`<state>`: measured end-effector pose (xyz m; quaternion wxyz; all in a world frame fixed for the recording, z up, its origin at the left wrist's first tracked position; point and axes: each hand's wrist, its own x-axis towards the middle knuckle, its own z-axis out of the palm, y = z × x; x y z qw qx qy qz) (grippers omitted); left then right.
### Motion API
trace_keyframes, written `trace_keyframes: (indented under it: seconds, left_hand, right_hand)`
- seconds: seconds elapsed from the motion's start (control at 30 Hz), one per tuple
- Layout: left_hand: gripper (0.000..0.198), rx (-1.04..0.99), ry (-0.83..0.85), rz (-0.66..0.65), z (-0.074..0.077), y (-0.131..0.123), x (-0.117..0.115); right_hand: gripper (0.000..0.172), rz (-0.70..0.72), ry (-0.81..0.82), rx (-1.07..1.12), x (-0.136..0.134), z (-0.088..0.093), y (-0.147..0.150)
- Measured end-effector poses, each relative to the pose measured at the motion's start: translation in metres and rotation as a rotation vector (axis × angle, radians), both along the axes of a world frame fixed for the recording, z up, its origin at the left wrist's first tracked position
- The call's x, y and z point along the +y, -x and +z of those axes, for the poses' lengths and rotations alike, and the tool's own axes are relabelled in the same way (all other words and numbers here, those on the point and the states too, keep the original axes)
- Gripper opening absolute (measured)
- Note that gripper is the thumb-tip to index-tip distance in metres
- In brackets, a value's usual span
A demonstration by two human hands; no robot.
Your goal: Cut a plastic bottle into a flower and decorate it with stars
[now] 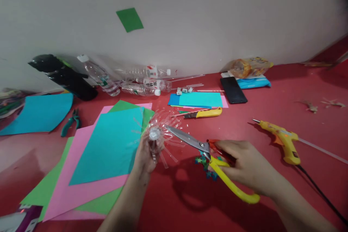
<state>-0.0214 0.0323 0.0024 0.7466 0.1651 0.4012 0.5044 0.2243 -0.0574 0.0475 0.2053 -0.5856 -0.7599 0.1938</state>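
Note:
My left hand (pixel 146 154) is closed around the neck end of a cut clear plastic bottle (pixel 155 133), whose sides are slit into thin strips that fan outward. In my right hand (pixel 241 163) is a pair of scissors (pixel 187 138) with one yellow and one red handle. The blades look nearly closed, and their tips point at the strips on the bottle's right side. Below the scissors lie small green and blue star-shaped pieces (pixel 210 170), partly hidden by the handles and fingers.
Colored paper sheets (pixel 108 148) and green pliers (pixel 72 121) lie left. A yellow utility knife (pixel 208 113), a phone (pixel 233 90) and plastic bottles (pixel 141 87) are farther back, with a black flask (pixel 67 76). A yellow glue gun (pixel 282 139) with a cord rests right.

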Motion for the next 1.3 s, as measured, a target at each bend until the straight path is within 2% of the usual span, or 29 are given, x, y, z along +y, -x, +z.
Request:
trace_keyframes:
  seconds: [0.6,0.8,0.9,1.13,1.3]
  left_hand:
    - [0.035,0.034,-0.073,-0.031,0.000,-0.001,0.000]
    - [0.029,0.024,-0.058,-0.053,-0.001,0.001,-0.001]
    - [0.027,0.033,-0.044,-0.056,-0.002,0.002,-0.001]
    - [0.016,0.020,-0.136,0.063,0.006,0.003,-0.002]
    - [0.019,0.014,-0.183,0.098,0.004,0.006,-0.002]
  right_hand:
    - [0.030,0.004,-0.011,-0.012,-0.001,-0.002,0.002]
    - [0.034,-0.029,-0.015,0.016,-0.002,-0.004,-0.001]
    - [0.038,-0.058,0.026,0.068,-0.003,-0.001,-0.004]
    - [0.037,-0.043,0.202,0.128,-0.007,0.006,-0.001]
    - [0.036,-0.023,0.280,0.171,-0.010,0.009,0.001]
